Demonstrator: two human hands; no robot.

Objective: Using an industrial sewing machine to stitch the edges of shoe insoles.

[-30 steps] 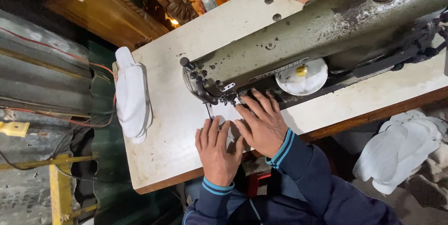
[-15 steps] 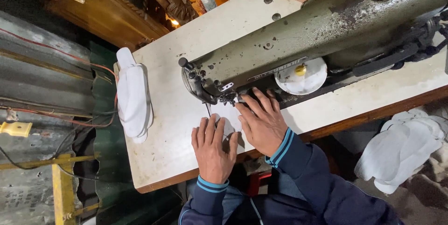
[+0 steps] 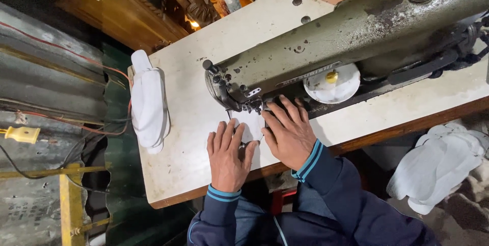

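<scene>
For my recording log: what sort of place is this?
Probably a small sewing workshop. A worn olive-green industrial sewing machine sits on a white worktable, stacks of cut white fabric pieces lie beside it, and rough corrugated metal sheeting borders it.

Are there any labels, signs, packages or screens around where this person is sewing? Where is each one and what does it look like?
Nameplate: a narrow pale strip with dark lettering, slanting along the front of the grey-green sewing machine arm, above the right hand.
Packages, signs, screens: none in view.
</scene>
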